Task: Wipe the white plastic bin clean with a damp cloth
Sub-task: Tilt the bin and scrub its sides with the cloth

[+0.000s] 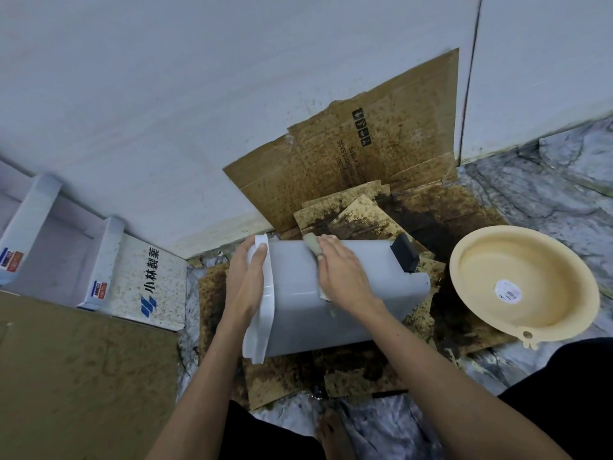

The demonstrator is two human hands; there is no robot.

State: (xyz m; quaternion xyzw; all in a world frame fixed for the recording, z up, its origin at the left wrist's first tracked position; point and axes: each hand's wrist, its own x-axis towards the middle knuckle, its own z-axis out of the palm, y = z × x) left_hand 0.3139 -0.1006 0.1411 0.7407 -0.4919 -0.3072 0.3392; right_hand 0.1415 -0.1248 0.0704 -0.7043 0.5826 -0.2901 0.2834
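The white bin [298, 293] lay on its side on stained cardboard [381, 370]. The left hand [245, 280] gripped its rim; the right hand [341, 273], fingers straight, pressed a cloth [312, 246] on it.

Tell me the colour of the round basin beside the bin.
The basin is pale cream-yellow, seen in the head view.

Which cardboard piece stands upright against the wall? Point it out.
The large stained brown cardboard sheet behind the white plastic bin; the other pieces lie flat on the floor.

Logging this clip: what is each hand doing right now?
Left hand: grips the white bin at its rim.
Right hand: open, presses the cloth flat on the bin.
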